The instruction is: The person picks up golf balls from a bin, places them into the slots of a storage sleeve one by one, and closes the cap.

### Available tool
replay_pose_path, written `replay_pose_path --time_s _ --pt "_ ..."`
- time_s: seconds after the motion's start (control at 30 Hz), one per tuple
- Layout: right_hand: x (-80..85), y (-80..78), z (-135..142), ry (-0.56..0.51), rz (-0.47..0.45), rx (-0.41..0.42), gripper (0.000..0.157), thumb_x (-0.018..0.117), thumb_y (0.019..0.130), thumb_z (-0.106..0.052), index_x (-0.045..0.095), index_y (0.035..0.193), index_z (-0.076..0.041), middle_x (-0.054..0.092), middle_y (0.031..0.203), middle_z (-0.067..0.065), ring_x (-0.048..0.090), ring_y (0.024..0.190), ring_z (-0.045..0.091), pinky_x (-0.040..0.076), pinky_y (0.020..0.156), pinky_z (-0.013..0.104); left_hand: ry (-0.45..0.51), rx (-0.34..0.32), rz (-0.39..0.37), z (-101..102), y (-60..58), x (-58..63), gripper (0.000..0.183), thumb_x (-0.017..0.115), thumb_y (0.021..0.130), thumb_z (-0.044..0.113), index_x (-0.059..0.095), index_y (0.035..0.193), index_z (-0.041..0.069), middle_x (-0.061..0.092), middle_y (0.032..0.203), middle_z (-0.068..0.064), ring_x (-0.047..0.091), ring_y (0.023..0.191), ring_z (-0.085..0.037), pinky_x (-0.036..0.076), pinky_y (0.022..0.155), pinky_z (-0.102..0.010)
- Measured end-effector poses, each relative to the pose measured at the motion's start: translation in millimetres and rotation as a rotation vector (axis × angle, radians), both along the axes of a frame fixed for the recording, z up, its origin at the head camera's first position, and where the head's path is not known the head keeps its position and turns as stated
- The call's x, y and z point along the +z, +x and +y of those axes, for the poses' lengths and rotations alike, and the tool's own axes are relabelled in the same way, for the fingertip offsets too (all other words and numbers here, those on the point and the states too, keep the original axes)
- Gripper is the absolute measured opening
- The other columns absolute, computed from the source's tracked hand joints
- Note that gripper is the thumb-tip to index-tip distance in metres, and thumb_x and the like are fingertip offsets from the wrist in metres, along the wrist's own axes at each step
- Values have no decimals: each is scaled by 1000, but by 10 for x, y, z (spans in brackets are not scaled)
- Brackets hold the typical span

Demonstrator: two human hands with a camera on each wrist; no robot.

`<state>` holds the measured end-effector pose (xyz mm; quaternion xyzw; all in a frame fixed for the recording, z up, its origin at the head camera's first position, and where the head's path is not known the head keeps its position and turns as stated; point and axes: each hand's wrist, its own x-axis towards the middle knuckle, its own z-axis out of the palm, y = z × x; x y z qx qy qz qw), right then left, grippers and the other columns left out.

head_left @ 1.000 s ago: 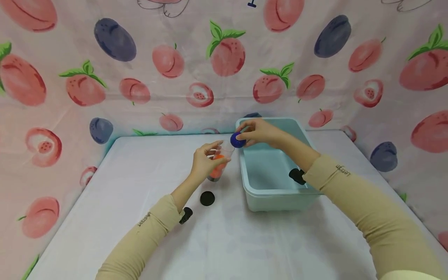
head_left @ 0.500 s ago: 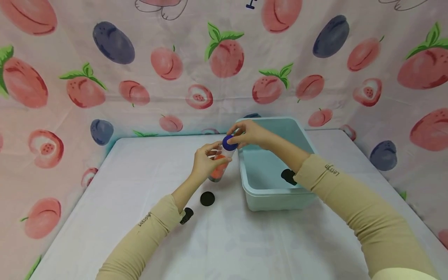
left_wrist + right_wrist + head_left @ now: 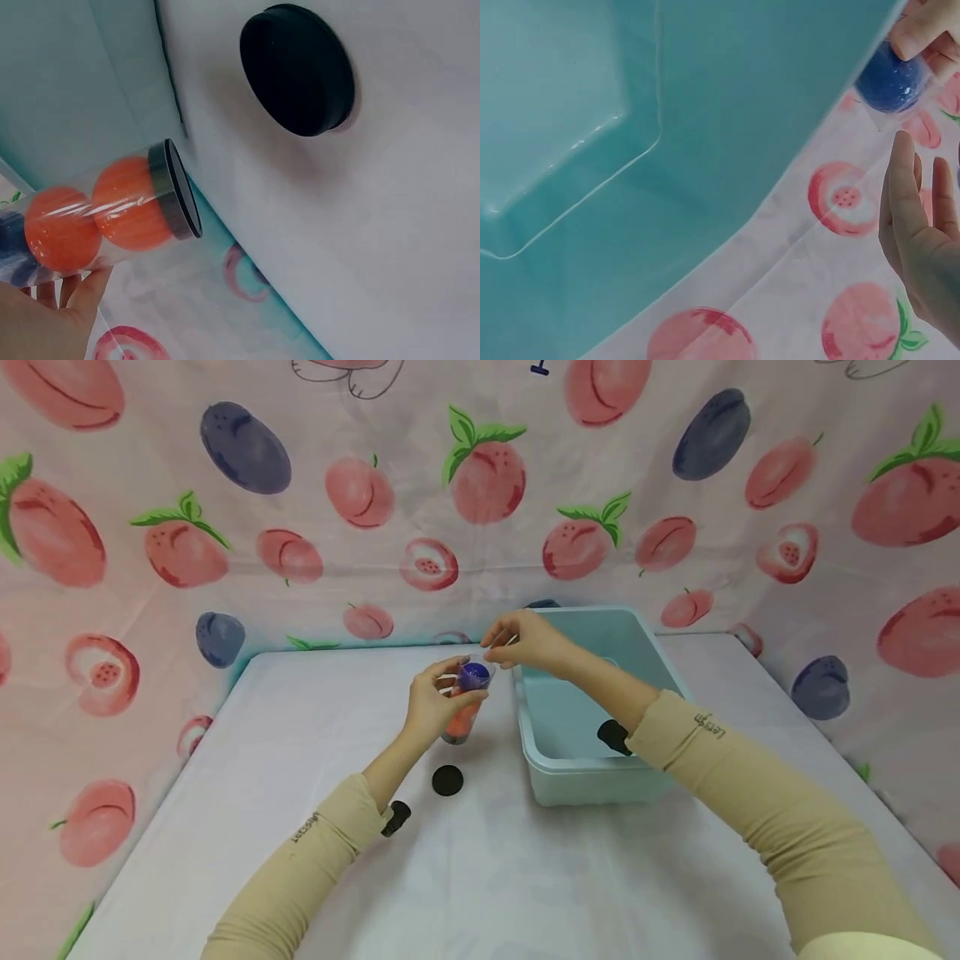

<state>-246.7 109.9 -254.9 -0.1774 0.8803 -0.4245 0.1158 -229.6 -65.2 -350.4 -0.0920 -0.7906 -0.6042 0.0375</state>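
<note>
My left hand (image 3: 427, 708) grips a clear plastic tube (image 3: 105, 169), tilted above the table. Two orange balls (image 3: 129, 204) lie inside it, towards the black end cap (image 3: 178, 189). A blue ball (image 3: 474, 675) sits in the tube's upper mouth, just past the orange ones. My right hand (image 3: 531, 642) hovers beside that mouth, its fingers apart from the ball and holding nothing. In the right wrist view its fingers (image 3: 904, 184) are extended below the blue ball. A round black lid (image 3: 447, 781) lies on the table below the tube, hollow side up.
A light blue plastic bin (image 3: 592, 787) stands right of the tube, under my right forearm. White cloth covers the table (image 3: 315, 727). A fruit-print curtain (image 3: 480, 585) hangs behind and at both sides. Black wrist devices (image 3: 397, 818) are on both wrists.
My right hand has brought the blue ball leftward to the tube's mouth and let go of it. The ball now sits inside the tube. My left hand stays nearly in place with the tube.
</note>
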Motion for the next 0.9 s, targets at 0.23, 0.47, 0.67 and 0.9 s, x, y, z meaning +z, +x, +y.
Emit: replay_pose_path --time_s 0.23,0.47,0.67,0.9 --pt "52 111 -66 -7 -16 5 21 62 90 -7 63 107 4 64 102 18 67 83 23 57 82 37 8 8 -18 -116 -48 -65 52 79 75 12 59 123 7 59 119 -17 59 108 -32 51 92 -41" --pt "71 340 -142 -119 -27 63 19 59 91 -5 61 107 6 64 99 18 65 89 32 58 79 34 -22 6 -5 -257 -35 -72 55 77 77 10 51 126 4 54 120 -17 56 110 -32 48 96 -43" --pt "74 524 -231 -254 -51 52 15 60 90 -5 62 101 6 62 90 13 64 79 22 57 79 37 -44 34 13 -400 -44 -114 57 77 77 10 52 129 4 53 122 -18 58 110 -36 49 94 -44" --pt "83 729 -340 -340 -82 51 16 60 89 -4 62 101 6 62 96 12 65 80 17 56 83 36 -68 47 16 -595 -28 -130 56 76 78 10 54 129 4 50 128 -19 56 112 -37 48 94 -46"
